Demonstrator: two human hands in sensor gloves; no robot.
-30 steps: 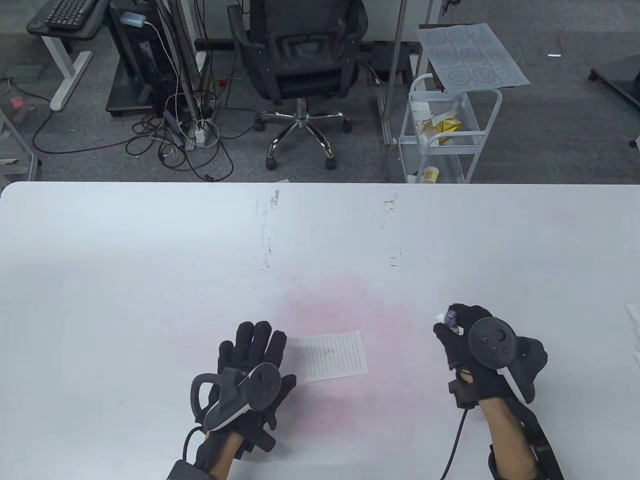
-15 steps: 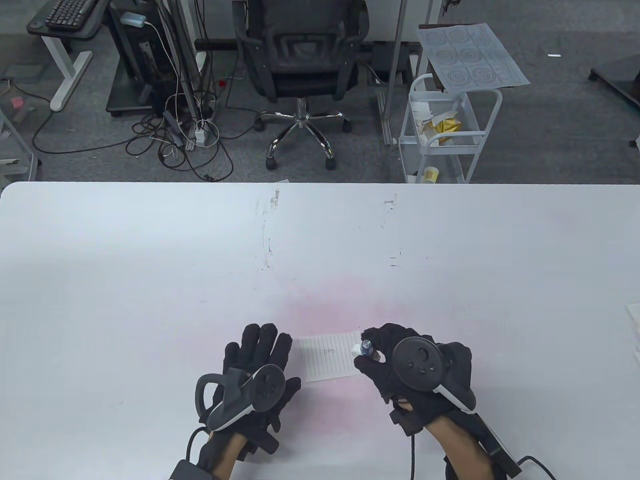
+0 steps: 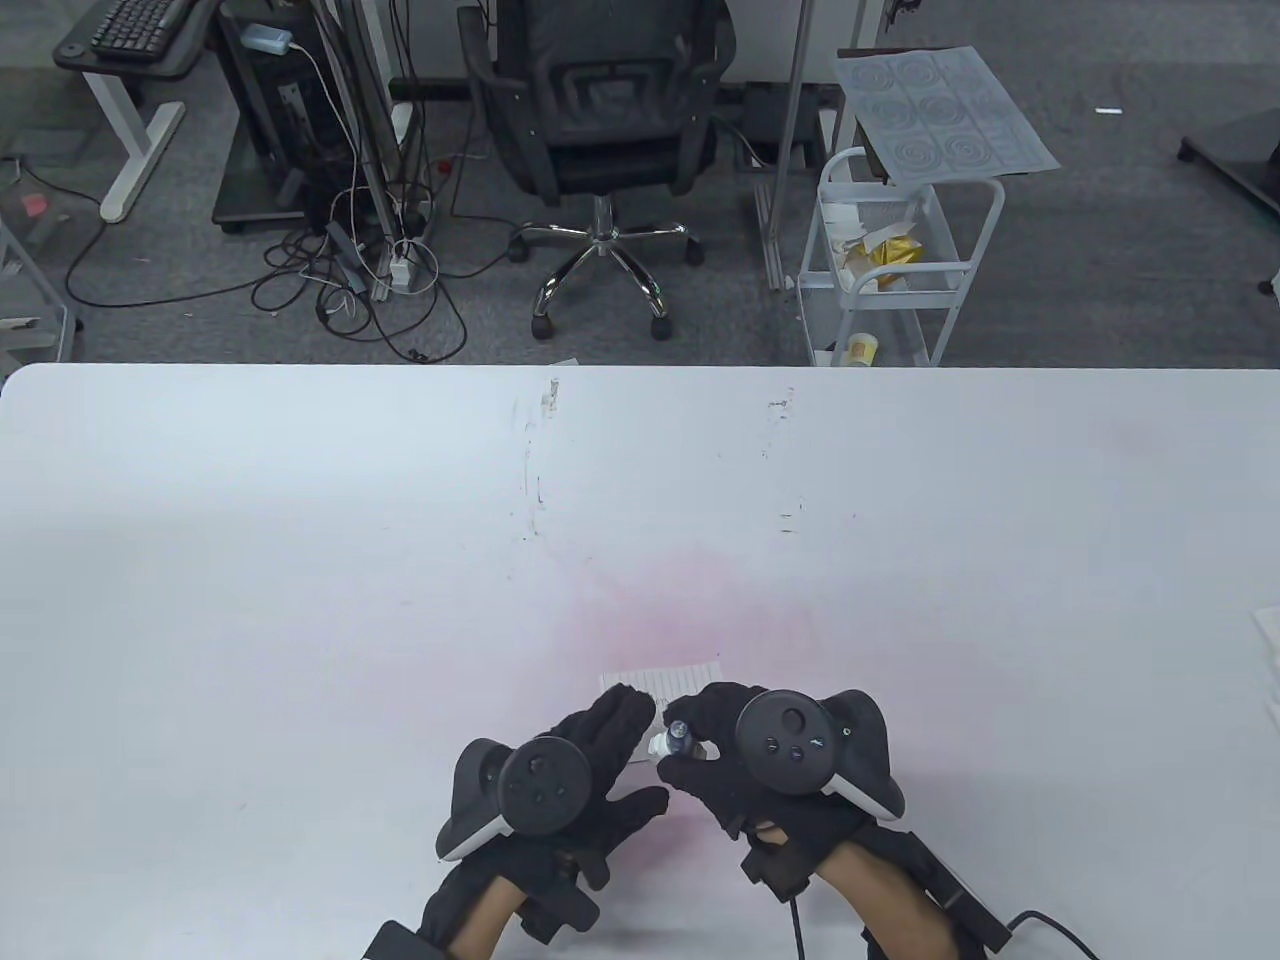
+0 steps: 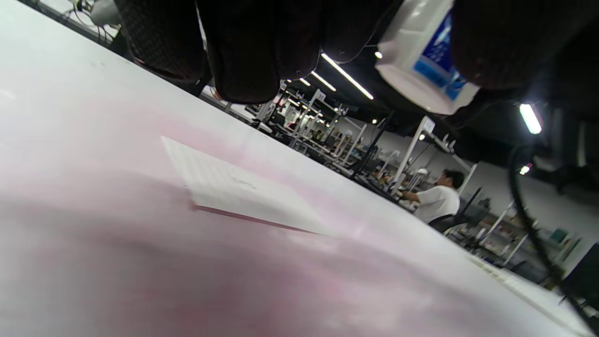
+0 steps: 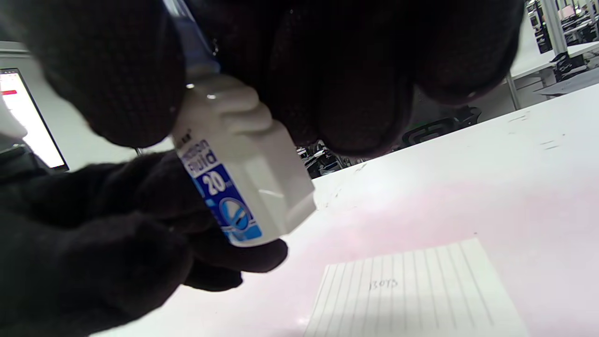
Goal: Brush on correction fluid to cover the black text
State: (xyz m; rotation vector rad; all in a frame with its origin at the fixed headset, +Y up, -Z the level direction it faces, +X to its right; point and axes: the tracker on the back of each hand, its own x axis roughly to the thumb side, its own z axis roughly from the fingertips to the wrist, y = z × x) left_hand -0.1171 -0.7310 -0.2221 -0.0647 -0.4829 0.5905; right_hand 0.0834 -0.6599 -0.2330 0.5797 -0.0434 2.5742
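Observation:
A small white correction fluid bottle (image 3: 670, 743) with a blue label (image 5: 220, 196) hangs tilted just above the table. My right hand (image 3: 692, 738) grips its top, thumb and fingers round the bluish cap. My left hand (image 3: 640, 742) meets it from the left, its fingers (image 5: 140, 220) curled round the bottle's body (image 4: 423, 56). Beneath both hands lies the lined paper (image 3: 668, 682), mostly hidden in the table view. The right wrist view shows the paper (image 5: 421, 299) flat, with small black handwritten text (image 5: 383, 283) near its middle.
The white table (image 3: 300, 550) has a pink stain (image 3: 690, 610) around the paper and scuff marks (image 3: 535, 470) further back. A white object (image 3: 1268, 632) pokes in at the right edge. An office chair (image 3: 600, 110) and a white cart (image 3: 900, 250) stand beyond the far edge.
My right hand carried the bottle left from the table's right side to above the paper. My left hand lifted off the table, moved right and took hold of the bottle's body.

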